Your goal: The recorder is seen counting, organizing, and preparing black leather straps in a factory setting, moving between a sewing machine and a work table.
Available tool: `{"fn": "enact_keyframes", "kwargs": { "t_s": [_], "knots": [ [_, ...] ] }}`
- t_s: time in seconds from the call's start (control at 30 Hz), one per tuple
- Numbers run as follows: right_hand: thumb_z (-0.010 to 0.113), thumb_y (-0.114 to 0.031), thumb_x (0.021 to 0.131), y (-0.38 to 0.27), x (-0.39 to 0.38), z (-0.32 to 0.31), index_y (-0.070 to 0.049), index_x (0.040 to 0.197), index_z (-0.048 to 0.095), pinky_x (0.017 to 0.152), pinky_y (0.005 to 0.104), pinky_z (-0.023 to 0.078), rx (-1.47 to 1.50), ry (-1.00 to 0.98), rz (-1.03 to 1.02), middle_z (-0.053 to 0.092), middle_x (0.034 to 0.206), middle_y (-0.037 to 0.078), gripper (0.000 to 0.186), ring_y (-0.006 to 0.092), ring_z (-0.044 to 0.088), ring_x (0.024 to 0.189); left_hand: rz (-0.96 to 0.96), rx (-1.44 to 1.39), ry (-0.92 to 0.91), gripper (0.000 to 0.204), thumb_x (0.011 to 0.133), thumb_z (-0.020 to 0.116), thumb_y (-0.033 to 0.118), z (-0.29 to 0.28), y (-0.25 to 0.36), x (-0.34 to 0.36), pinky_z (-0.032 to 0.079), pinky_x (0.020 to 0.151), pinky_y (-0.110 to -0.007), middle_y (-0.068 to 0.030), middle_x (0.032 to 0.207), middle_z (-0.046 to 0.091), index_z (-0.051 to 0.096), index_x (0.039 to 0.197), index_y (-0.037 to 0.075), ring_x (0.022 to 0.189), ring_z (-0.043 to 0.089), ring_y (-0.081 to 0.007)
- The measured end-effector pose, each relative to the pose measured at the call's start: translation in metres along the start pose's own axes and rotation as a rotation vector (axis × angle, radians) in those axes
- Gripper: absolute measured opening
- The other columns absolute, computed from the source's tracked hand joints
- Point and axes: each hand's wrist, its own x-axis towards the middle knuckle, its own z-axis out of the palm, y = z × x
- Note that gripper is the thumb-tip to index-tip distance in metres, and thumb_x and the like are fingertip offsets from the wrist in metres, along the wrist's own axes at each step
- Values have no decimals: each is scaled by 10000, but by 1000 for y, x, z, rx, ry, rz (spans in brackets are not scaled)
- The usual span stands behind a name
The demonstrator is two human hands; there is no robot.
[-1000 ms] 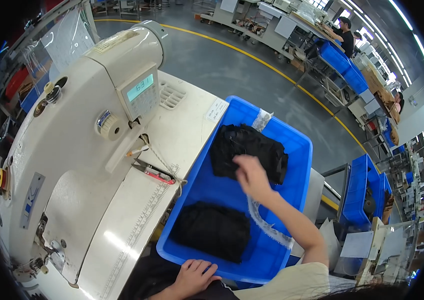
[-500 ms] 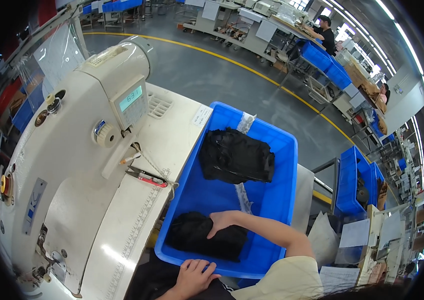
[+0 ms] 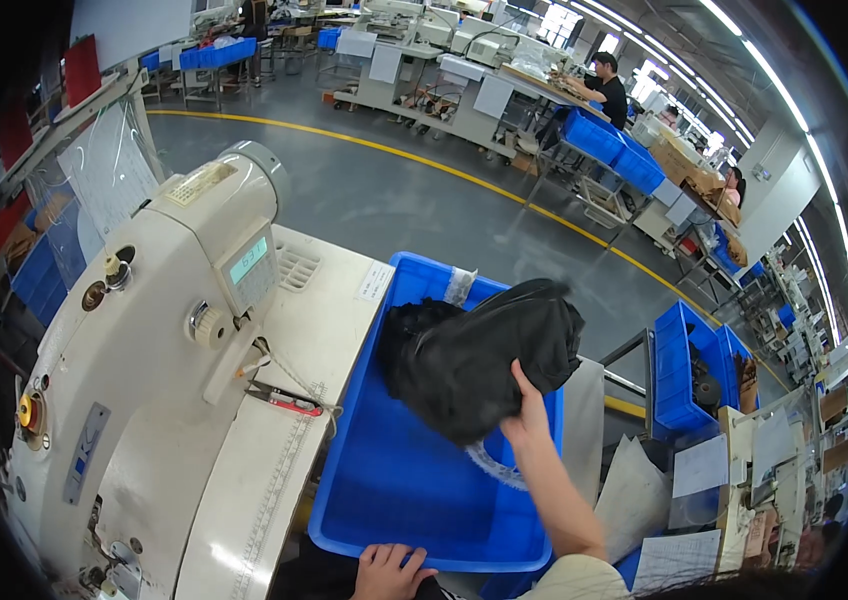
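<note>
My right hand (image 3: 526, 415) grips a bulky black fabric bundle (image 3: 499, 355), raised over the back of a blue plastic bin (image 3: 349, 498). Another black bundle (image 3: 409, 320) lies behind it in the bin, partly hidden. A whitish translucent strip (image 3: 494, 470) shows below the held bundle. On the bin's front rim, my left hand (image 3: 389, 570) has its fingers curled over the edge. A white industrial sewing machine (image 3: 144, 350) stands left of the bin, with red-handled snips (image 3: 294, 402) on its tabletop.
Blue bins (image 3: 684, 365) sit on a stand at the right, near paper sheets (image 3: 699, 468). Across the grey floor with a yellow line (image 3: 364, 137), a co-worker in black (image 3: 612, 95) works at a bench. Another person (image 3: 732, 195) is farther right.
My right hand moved from the front bundle upward and back, lifting it over the rear one; the bin's front part is uncovered. The view has tilted up. My left hand stayed on the rim.
</note>
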Motion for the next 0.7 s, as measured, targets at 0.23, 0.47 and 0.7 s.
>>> {"fn": "enact_keyframes", "kwargs": {
  "t_s": [0.23,0.47,0.7],
  "knots": [
    [611,-362,839,82,103,6,-36,1220,505,1048,450,314,498,89,-105,490,1285,133,513,296,450,1184,-10,20,-3,381,771,575,320,-2,-4,-7,371,842,-445,-81,995,547,586,1091,113,964,516,-283],
    [703,-310,790,116,155,-19,-10,1248,425,952,466,418,366,495,-174,488,1239,137,614,280,493,1120,41,-71,-103,426,775,559,300,-2,-3,-2,385,817,-451,-119,998,549,549,1150,98,936,529,-299],
    [522,-250,921,73,41,20,-48,1082,565,847,404,443,-678,-193,208,549,1074,116,262,195,480,1094,18,-43,115,412,770,561,278,-4,-2,-7,391,800,-459,-138,1034,547,551,1127,72,935,527,-317]
  ]
}}
